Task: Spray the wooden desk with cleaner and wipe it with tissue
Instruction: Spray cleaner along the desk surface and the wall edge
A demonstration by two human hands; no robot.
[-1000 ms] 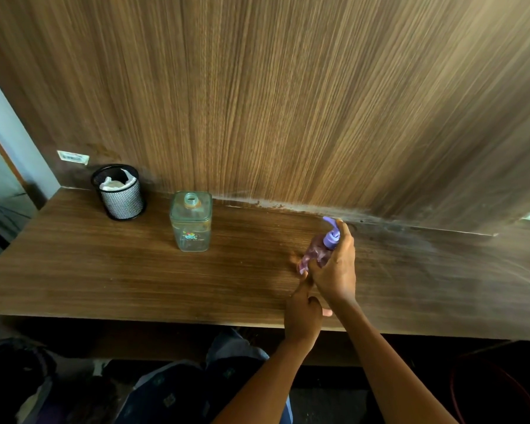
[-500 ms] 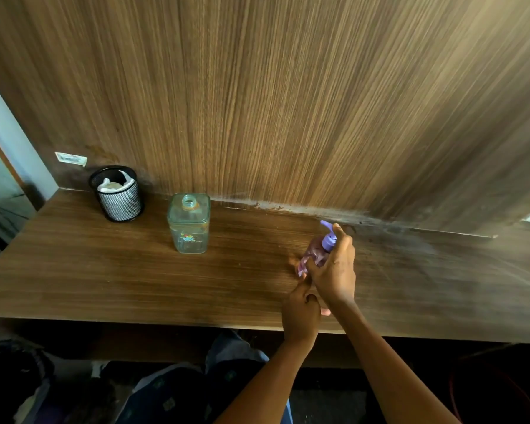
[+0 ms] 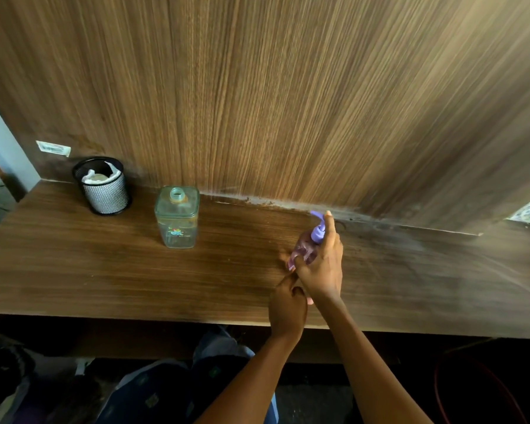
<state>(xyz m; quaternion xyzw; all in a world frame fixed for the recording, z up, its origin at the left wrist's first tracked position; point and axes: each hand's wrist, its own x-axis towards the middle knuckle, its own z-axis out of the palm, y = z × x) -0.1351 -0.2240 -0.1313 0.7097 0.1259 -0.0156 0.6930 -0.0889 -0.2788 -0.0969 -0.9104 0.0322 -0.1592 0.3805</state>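
Note:
A small pink spray bottle (image 3: 303,249) with a purple nozzle is tilted over the middle of the wooden desk (image 3: 104,270). My right hand (image 3: 322,267) wraps around it, index finger resting on top of the nozzle, which points toward the back left. My left hand (image 3: 286,307) is just below, near the desk's front edge, its fingers curled, one finger reaching up to the bottle's base. White tissue (image 3: 97,175) sticks out of a black mesh cup (image 3: 104,191) at the back left corner.
A clear square plastic jar (image 3: 176,218) without a lid stands between the mesh cup and my hands. A wood-grain wall panel (image 3: 273,102) rises behind the desk. The desk's right part looks dusty and grey. My knees show below the front edge.
My right hand has lifted the nozzle end of the spray bottle slightly; the index finger now sits straighter over the nozzle. My left hand stays under the bottle.

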